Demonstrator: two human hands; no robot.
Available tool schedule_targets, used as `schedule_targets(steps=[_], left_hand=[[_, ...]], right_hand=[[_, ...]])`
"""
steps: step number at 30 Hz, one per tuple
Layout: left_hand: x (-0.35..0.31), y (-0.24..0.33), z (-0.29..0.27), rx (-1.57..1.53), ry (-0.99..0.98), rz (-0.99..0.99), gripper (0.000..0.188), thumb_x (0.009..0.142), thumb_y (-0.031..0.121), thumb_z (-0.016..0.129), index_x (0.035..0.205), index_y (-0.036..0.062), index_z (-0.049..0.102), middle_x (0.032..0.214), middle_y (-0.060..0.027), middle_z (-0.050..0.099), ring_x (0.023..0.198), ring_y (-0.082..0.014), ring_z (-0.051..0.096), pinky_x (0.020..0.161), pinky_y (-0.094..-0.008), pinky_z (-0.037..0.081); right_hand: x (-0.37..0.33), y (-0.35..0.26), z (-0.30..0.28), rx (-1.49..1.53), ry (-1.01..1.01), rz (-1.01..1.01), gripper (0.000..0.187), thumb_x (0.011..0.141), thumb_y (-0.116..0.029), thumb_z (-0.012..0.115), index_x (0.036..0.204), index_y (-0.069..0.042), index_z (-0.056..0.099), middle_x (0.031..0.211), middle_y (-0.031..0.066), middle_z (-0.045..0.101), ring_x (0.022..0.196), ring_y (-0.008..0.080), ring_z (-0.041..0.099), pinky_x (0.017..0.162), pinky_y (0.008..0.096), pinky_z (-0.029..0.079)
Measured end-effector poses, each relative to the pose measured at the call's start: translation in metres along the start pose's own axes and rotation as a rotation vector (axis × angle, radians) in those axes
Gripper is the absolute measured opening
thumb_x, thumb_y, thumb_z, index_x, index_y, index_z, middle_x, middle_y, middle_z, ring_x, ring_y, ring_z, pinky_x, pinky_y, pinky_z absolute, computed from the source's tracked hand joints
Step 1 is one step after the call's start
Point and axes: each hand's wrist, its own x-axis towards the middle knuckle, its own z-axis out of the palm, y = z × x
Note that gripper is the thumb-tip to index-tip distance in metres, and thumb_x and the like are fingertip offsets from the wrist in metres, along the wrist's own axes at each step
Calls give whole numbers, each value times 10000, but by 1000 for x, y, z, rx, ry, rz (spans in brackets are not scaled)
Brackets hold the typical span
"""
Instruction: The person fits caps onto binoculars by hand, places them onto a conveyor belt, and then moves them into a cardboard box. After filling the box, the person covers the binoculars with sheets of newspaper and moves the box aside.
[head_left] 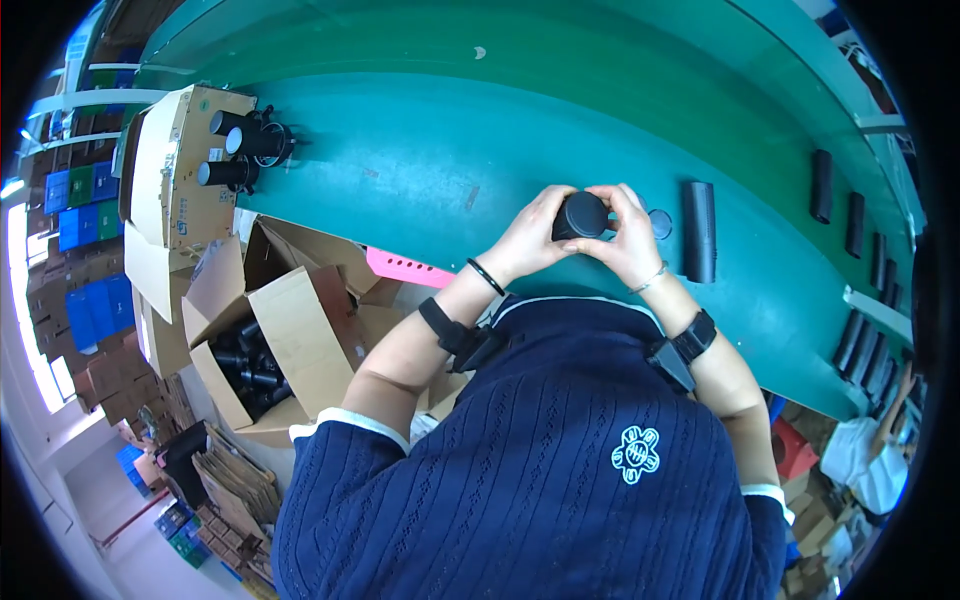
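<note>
Both of my hands hold one black cylinder (581,216) over the green conveyor belt (450,150). My left hand (528,238) grips its left side and my right hand (630,238) wraps its right side. The cylinder's round end faces the camera. A small dark round cap (660,223) lies on the belt just right of my right hand. A finished black cylinder (699,231) lies lengthwise on the belt beyond the cap.
An open cardboard box (262,345) with several black cylinders stands at my lower left. Another box (180,170) at the belt's left end holds more cylinders (245,145). Several black cylinders (850,225) line the belt's right side. A pink strip (405,268) lies at the belt edge.
</note>
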Motion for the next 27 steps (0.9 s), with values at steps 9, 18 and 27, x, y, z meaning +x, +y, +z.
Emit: schedule_targets(steps=[9,18,27], left_hand=[[-2,1,-1,-203,-32,-21,620,689,144,761,1221,-7,480,1161,-206,561,1075,-345,570,908,-399,464],[-12,-7,-2,-230,-101,-37,695,767,156,731,1339,21,360,1226,-164,505,1148,-255,517,959,-355,421],[-12,-8,-4,-538,-208,-233,529,913,232,548,1343,33,313,1211,-112,459,1130,-196,464,943,-325,406]], right_hand=[[3,-6,-5,-18,-46,-208,666,644,-113,797,1258,-81,539,1003,101,510,987,236,539,836,324,478],[0,8,-7,712,-186,178,494,793,-77,702,1263,-59,553,1129,44,506,1106,178,500,968,322,428],[-5,7,-3,654,-199,284,362,865,-87,631,1226,-101,605,972,8,516,880,97,536,779,240,514]])
